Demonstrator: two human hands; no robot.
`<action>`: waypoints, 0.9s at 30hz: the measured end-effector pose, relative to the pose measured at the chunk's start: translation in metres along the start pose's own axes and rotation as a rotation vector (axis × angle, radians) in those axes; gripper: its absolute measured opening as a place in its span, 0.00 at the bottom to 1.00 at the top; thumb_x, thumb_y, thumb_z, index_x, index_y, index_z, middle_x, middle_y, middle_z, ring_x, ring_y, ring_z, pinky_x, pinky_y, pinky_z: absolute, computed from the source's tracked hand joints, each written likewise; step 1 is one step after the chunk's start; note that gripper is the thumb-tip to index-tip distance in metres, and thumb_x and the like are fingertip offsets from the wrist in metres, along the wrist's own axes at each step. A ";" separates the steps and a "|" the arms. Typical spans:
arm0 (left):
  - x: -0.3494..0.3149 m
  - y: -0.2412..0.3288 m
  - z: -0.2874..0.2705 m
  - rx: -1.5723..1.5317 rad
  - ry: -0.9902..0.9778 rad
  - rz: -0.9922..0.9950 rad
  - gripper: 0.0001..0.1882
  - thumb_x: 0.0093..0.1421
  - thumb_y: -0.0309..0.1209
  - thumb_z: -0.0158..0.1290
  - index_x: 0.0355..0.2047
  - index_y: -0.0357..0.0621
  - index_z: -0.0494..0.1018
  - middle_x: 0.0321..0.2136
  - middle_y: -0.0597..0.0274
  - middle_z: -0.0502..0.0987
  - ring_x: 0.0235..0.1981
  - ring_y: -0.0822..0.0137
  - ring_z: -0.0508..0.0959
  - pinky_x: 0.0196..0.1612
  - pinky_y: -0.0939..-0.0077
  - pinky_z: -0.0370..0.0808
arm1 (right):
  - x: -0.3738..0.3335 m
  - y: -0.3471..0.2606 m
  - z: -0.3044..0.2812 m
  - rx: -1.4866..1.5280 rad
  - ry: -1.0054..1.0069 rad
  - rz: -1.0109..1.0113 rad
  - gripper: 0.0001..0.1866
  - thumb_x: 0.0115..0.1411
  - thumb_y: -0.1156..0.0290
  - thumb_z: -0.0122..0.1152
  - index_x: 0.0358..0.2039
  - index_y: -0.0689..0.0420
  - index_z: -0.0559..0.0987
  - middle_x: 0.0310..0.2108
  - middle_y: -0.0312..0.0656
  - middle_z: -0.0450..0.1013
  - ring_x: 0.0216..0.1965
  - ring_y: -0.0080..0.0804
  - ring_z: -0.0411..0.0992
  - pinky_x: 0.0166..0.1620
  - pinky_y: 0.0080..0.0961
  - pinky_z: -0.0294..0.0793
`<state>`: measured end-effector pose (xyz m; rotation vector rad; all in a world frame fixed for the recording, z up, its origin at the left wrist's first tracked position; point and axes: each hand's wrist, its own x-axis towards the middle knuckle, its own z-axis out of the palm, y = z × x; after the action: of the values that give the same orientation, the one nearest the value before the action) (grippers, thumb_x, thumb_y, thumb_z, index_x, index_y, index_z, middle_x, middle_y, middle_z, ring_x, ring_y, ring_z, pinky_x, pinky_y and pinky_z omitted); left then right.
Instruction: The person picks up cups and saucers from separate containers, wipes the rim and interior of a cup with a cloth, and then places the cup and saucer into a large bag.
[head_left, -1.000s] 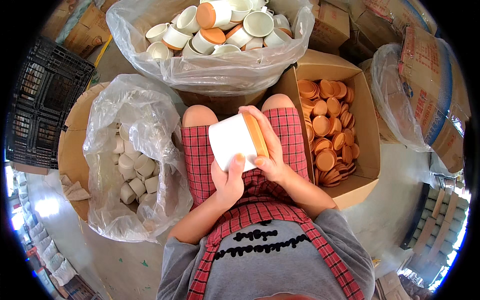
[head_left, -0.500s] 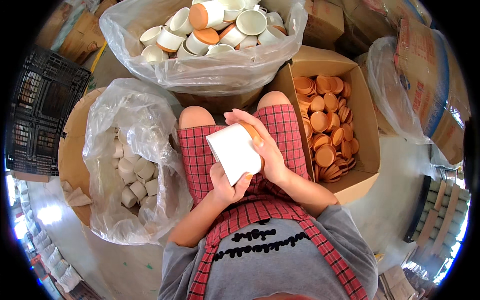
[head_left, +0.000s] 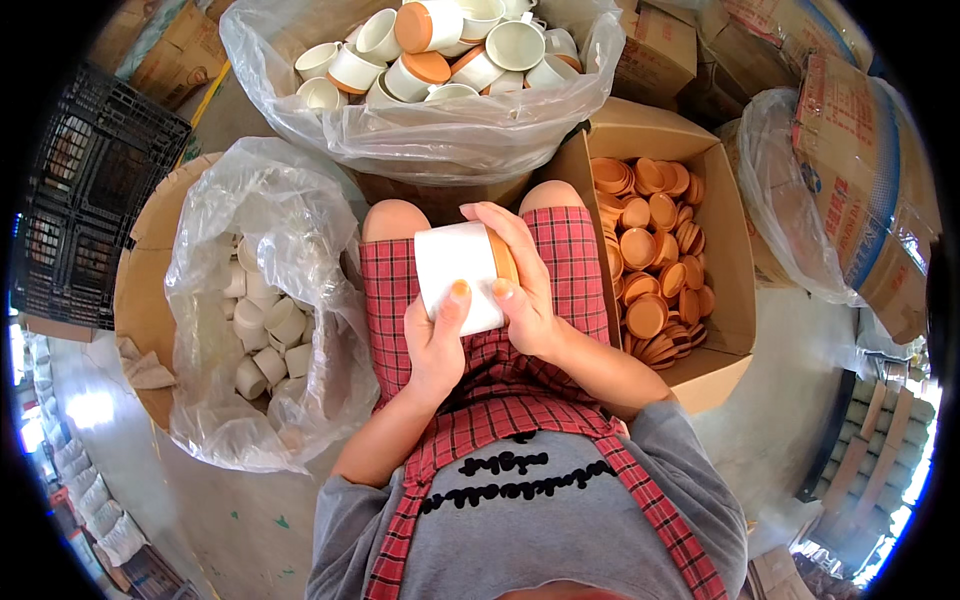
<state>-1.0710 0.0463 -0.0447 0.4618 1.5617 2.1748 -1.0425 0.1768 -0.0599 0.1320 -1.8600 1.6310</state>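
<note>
Over my lap, a white cup (head_left: 452,262) lies on its side between both hands, with an orange round base piece (head_left: 503,259) on its right end. My left hand (head_left: 436,338) grips the cup's near left side, thumb on the white wall. My right hand (head_left: 528,292) wraps round the orange end, fingers over the far edge and thumb against the cup. The cup's mouth is turned to the left, and its inside is hidden. Whether this cup has a handle cannot be seen.
A plastic-lined container of white cups (head_left: 380,37), several with orange bases, stands beyond my knees. On the right, a cardboard box (head_left: 722,365) holds orange discs (head_left: 638,245). A lined carton on the left holds white cups (head_left: 262,318). A black crate (head_left: 85,200) stands far left.
The cup has turned from a tilt to nearly level, its orange end facing right. My left hand has shifted slightly up and left, and my right thumb has moved down onto the wall.
</note>
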 end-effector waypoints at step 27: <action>0.028 -0.003 0.005 0.555 -0.083 0.563 0.16 0.61 0.35 0.48 0.25 0.32 0.72 0.17 0.54 0.72 0.15 0.62 0.73 0.20 0.71 0.66 | 0.019 -0.007 0.003 0.332 0.221 0.302 0.30 0.64 0.53 0.39 0.57 0.66 0.63 0.53 0.48 0.66 0.51 0.33 0.66 0.54 0.25 0.64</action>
<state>-1.0922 0.0659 -0.0455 1.2778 2.1807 2.0046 -1.0556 0.1785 -0.0440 -0.1918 -1.4850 2.0620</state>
